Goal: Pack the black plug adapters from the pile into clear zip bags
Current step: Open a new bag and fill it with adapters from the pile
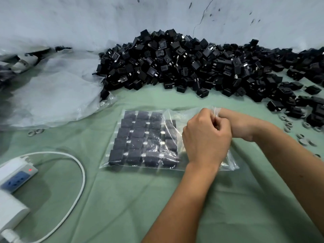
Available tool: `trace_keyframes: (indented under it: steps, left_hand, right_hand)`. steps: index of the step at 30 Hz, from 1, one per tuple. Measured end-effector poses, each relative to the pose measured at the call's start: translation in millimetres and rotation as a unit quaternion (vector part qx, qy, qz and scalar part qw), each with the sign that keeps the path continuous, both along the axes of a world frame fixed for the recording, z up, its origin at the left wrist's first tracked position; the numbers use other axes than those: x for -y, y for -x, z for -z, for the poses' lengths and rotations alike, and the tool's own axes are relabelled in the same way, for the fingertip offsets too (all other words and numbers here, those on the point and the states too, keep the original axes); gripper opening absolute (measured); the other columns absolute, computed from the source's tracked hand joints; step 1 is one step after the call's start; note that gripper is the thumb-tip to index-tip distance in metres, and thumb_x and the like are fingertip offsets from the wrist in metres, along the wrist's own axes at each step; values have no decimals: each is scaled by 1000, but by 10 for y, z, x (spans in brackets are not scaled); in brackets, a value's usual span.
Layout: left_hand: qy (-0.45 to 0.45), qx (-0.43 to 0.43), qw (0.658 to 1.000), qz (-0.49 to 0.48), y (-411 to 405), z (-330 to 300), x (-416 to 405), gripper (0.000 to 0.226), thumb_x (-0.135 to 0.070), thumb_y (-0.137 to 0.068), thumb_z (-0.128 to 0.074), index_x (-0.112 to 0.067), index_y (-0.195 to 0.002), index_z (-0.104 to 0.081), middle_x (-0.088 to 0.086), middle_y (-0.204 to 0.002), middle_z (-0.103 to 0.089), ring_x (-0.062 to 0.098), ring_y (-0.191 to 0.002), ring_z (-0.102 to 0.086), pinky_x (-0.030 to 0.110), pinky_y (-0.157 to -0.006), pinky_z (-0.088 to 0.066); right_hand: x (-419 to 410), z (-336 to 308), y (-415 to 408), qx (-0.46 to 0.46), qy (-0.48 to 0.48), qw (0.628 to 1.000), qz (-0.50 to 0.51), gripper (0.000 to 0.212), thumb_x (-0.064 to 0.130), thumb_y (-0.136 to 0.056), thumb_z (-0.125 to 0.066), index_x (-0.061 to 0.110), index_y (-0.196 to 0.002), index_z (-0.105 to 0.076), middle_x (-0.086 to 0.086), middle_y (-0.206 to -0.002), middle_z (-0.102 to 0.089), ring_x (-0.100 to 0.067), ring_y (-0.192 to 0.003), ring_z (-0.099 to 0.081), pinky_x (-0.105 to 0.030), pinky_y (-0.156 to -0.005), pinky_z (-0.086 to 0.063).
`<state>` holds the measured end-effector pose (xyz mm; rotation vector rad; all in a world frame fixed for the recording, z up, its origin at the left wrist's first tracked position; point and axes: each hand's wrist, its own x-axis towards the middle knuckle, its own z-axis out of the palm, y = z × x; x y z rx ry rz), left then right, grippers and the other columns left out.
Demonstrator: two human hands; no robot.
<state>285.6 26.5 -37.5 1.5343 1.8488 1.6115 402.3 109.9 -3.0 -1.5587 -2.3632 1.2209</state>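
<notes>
At desk centre, a bag point(143, 139) of adapters point(133, 142) lies flat; both hands, left point(206, 137) and right point(235, 123), pinch its mouth at 3 o'clock. Pressing the zip evenly should seal it. Pile point(184, 64) at 12.

Single head-worn wide-angle view, looking forward and down across green-covered table point(157, 199). Near edge close beneath camera; far edge meets wall point(87, 18). Edges bowed by the lens.

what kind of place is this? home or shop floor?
Probably a small packing workshop, not a home. A big pile of black plug adapters lies loose on a green cloth-covered table against a cracked wall, and both hands pinch the mouth of a clear zip bag filled with neat rows.
</notes>
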Motion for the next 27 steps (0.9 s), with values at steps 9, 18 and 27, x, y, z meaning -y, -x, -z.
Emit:
trace_keyframes:
  steps: [9, 18, 27]
  left_hand:
    - [90, 25, 996, 10, -23, 109, -56, 22, -28, -81, -57, -24, -61, -47, -9, -58, -53, 7, -57, -49, 34, -58, -37]
    - [123, 25, 992, -2, -7, 165, -90, 22, -31, -79, -54, -21, -61, -48, -6, -59, -57, 17, -62, -52, 37, -62, -41]
    - [125, 53, 991, -9, 2, 123, -85, 24, -32, -81, -58, -21, -61, -50, -6, -61, -59, 23, -68, -57, 42, -69, -50]
  right_hand:
    - [-597, -8, 219, 95, -319, 933, 137, 25, 6, -95, -59, 18, -109, -75, -8, -110, -76, -29, -102, -70, -38, -90, -57]
    - [-987, 342, 309, 139, -326, 935, 36, 25, 18, -97, -66, 23, -120, -73, -10, -132, -51, -36, -118, -44, -38, -109, -35]
    - [-364, 160, -213, -127, -235, 932, 245, 11, 13, -90, -73, 19, -98, -68, -2, -86, -74, -17, -72, -59, -22, -59, -43]
